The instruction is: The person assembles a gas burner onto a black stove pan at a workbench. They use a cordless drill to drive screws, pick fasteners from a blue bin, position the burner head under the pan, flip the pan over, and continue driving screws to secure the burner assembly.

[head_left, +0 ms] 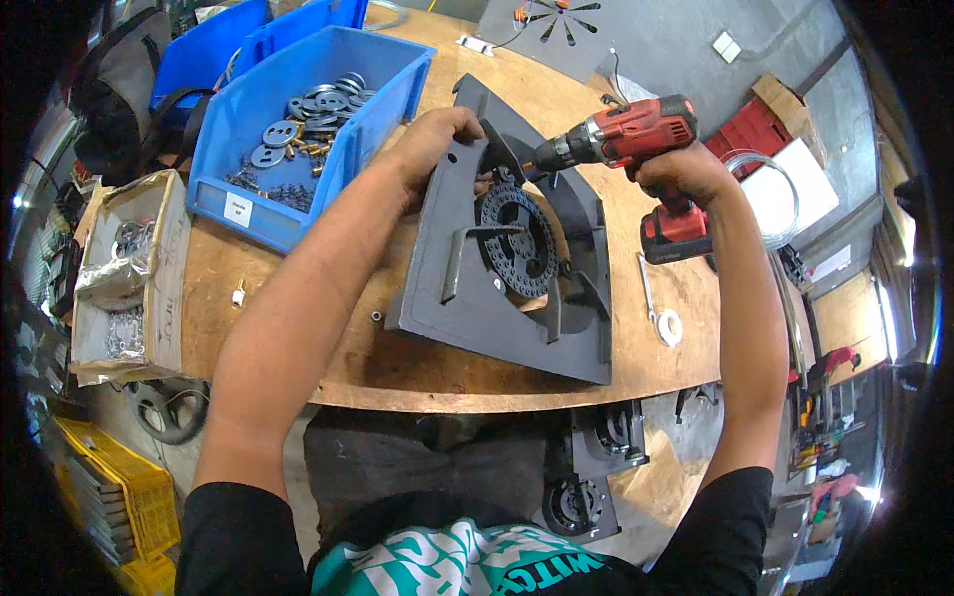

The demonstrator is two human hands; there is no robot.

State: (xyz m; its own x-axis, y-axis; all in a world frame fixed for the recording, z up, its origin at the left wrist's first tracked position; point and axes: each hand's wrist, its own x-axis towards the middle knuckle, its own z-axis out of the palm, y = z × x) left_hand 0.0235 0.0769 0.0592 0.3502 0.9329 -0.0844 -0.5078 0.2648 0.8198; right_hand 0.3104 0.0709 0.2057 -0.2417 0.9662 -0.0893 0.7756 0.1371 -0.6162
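Note:
A dark grey metal gas stove frame (427,283) stands tilted on the wooden table in front of me, with a round cast burner (519,243) and pot supports in it. My left hand (437,149) grips its upper left edge; part of the fingers is hidden behind the metal. In my right hand (688,177) is a red and black cordless drill (636,129), held by its handle. The drill's bit points left at the frame's upper part, close by the burner's far end. Whether the tip touches a screw is too small to tell.
Left of the frame, a blue bin (214,204) holds metal discs, brass fittings and screws. Beside it stands a wooden box (169,268) of small parts. A spanner (647,286), a white tape roll (669,328) and a brass fitting (238,293) lie on the table (397,387).

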